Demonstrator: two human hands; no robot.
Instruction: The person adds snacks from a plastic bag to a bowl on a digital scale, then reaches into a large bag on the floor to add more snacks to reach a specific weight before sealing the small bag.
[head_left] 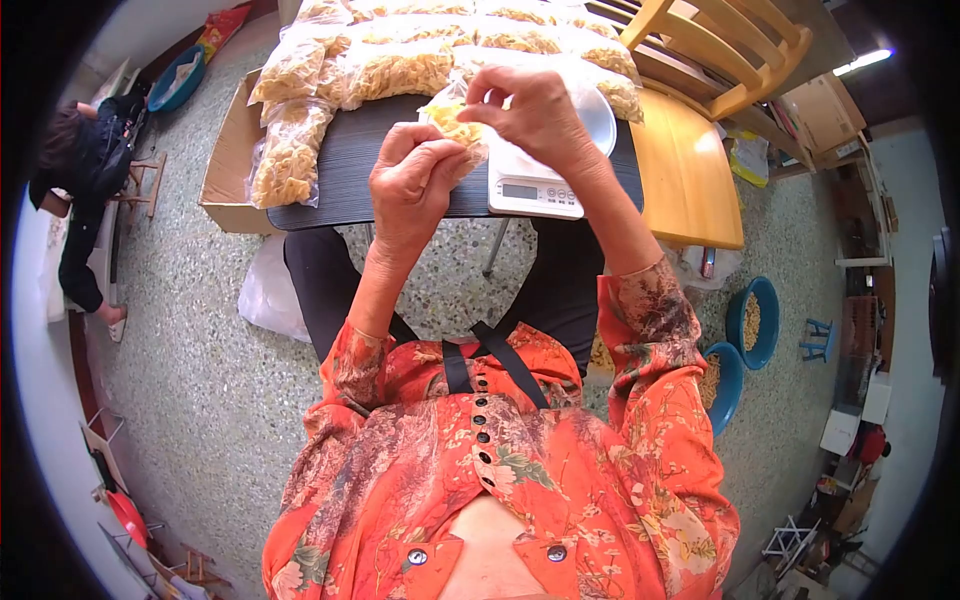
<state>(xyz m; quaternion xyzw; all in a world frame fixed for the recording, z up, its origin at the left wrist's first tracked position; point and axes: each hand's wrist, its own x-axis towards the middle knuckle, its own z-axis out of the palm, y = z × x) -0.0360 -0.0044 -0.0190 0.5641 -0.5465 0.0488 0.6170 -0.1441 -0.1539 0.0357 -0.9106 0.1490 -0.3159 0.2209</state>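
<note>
A clear plastic bag of pale yellow dried pieces (452, 120) is held up over the near edge of the dark table (385, 120). My left hand (412, 185) is closed on the bag's near side, thumb against the fingers. My right hand (535, 115) reaches over from the right, its fingers pinched at the bag's upper right; whether they grip the plastic or a piece is too small to tell. Below my right wrist stands a white kitchen scale (535, 188) with a display and buttons. A round pale pan (598, 115) on it is partly hidden by my right forearm.
Several filled bags (395, 72) line the table's back and left side. A cardboard box (228, 165) stands left, a wooden chair (690, 170) right. Blue basins (757, 322) with pale pieces sit on the floor at right. Another person (95, 190) is at far left.
</note>
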